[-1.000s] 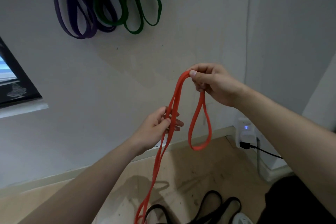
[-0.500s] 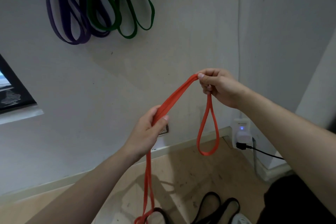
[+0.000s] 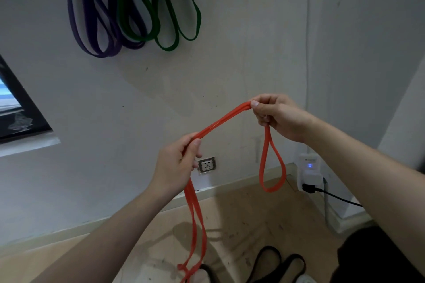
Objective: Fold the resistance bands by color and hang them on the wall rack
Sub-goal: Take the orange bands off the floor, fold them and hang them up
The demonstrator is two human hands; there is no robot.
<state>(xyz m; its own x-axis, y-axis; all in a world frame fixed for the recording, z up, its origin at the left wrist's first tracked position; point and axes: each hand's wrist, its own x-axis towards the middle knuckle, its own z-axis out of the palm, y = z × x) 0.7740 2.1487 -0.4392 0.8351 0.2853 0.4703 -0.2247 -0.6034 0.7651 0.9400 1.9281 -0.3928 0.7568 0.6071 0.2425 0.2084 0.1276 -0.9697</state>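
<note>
Gripping one red band (image 3: 221, 122) are the left hand (image 3: 174, 166) and right hand (image 3: 279, 117).

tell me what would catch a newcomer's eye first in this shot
The bright orange-red band stretched between the left hand and right hand at centre frame grabs the eye first, one loop dangling below the right hand and its tail dropping toward the floor. Next come the purple bands and green bands hanging on the wall at upper left.

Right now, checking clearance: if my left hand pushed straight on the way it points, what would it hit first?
Probably the wall socket beyond the left hand; nothing else shows between, though depth is unclear.
</note>
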